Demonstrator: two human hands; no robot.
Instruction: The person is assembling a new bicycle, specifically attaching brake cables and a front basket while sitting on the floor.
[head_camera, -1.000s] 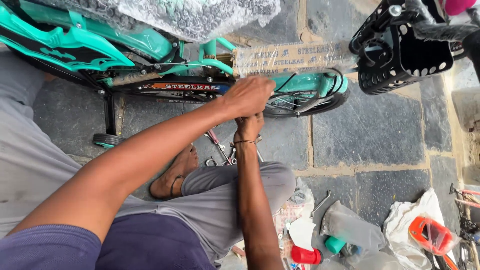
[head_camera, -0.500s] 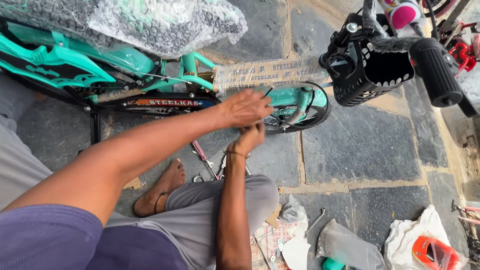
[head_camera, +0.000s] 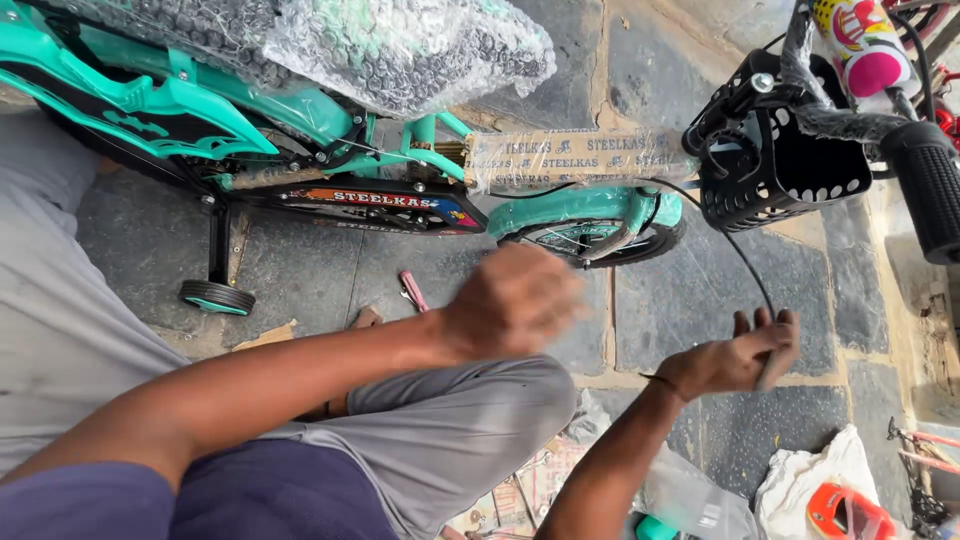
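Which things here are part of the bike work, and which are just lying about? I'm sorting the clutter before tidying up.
In hand:
right hand gripping the black cable
left hand, blurred, empty as far as shows
teal bicycle
black basket

Lying about:
pink-handled tool on the stone floor
white bag
orange object
clear plastic wrap

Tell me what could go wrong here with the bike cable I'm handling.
1. The right hand grips the thin black cable that runs up toward the black basket; a hard tug might kink it or pull the front end round.
2. The left hand is blurred in motion close to the front wheel; it could knock against the tyre.
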